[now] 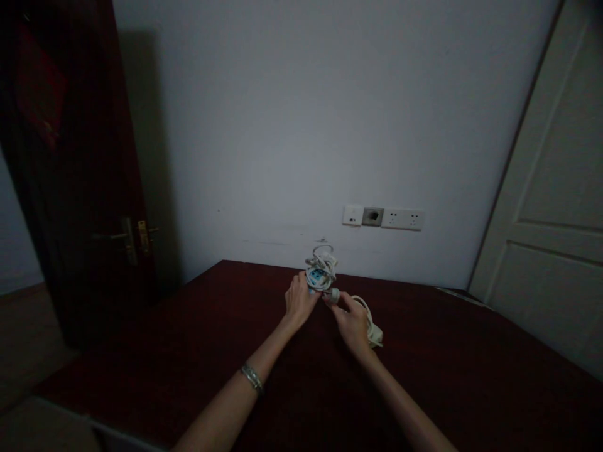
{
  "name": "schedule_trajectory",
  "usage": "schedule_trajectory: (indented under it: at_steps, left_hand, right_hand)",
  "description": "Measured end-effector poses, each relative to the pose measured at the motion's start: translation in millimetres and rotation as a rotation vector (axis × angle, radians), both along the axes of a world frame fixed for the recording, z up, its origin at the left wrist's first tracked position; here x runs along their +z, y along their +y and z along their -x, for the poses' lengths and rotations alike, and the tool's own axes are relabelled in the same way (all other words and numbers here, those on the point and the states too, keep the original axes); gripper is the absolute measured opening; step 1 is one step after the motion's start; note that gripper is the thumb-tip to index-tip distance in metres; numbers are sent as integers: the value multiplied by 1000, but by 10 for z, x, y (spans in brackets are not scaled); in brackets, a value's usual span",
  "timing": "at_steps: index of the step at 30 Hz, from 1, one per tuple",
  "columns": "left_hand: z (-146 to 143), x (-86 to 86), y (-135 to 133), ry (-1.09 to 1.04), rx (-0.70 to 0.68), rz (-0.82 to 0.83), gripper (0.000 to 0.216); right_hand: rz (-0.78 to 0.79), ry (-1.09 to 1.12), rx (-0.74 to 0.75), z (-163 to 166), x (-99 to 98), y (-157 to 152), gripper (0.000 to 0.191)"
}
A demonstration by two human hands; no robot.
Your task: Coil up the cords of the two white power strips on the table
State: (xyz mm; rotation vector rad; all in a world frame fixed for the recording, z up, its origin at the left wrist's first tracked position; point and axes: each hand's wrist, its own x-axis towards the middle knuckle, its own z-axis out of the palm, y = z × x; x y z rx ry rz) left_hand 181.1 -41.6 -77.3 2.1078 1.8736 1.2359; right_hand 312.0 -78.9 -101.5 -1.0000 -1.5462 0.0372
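Note:
My left hand (298, 300) grips a bundle of white cable wound around a small blue-and-white block (320, 271), held upright above the dark red table (226, 339). My right hand (351, 320) pinches the white cable (369, 321) just below the bundle; a loose loop and a white plug end trail past its far side onto the table. A silver bracelet sits on my left wrist.
A white wall stands behind the table with a row of white sockets (401, 219) and a grey plate beside them. A dark wooden door with a brass handle (128, 240) is at the left, a white panelled door (551, 238) at the right.

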Motion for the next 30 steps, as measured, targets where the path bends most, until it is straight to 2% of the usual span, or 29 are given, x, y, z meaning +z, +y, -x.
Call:
schedule_trajectory:
  at_steps: [7, 12, 15, 19, 22, 25, 30]
  left_hand:
    - [8, -237, -38, 68, -13, 105, 45]
    - [16, -343, -16, -45, -56, 162, 56]
    - [-23, -404, 16, -279, -176, 216, 57]
    - [-107, -433, 30, -827, -533, 397, 34]
    - [-130, -402, 0, -1114, -678, 554, 26]
    - [-125, -384, -15, -1252, -712, 586, 28]
    - [-106, -452, 62, -1295, -629, 413, 42]
  right_hand:
    - [58, -41, 63, -3, -284, 26, 21]
    - [108, 76, 93, 40, -280, 6, 22]
    - [147, 171, 110, 52, -246, -1, 24]
    - [143, 289, 133, -19, -228, 45, 27]
    - [169, 342, 156, -94, -222, 100, 28]
    - [123, 288, 129, -122, -229, 129, 27]
    - [35, 115, 129, -83, -273, 119, 18]
